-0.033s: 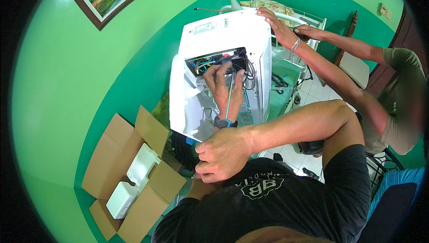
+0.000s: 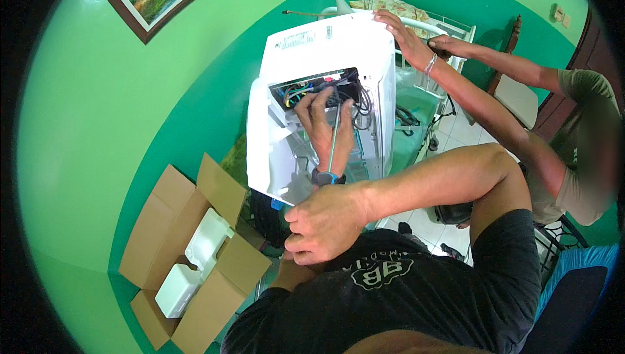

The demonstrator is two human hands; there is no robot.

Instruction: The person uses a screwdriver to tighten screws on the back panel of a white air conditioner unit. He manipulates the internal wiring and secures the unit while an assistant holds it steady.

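A white appliance housing (image 2: 325, 44), like an indoor air-conditioner unit, stands on end before me with its side open. My left hand (image 2: 322, 132), with a watch at the wrist, reaches inside. Its fingers and thumb bend round a dark piece at a bundle of coloured wires (image 2: 296, 93); what they pinch is partly hidden. A long thin screwdriver shaft (image 2: 334, 139) runs along that palm up to the fingertips. Closer to me, my right hand (image 2: 325, 222) is closed in a fist in line with the shaft, covering the handle. Black cable (image 2: 364, 110) loops hang beside the wires.
At the right, a co-worker's hand (image 2: 407, 38) steadies the housing top; another hand (image 2: 449, 48) is just behind. An open cardboard box (image 2: 156, 224) with white foam (image 2: 179, 289) lies at lower left. A chair (image 2: 514, 100) stands at the far right.
The fingers of my left hand have shifted very slightly to the left at the wires. My right hand and the housing stay where they were.
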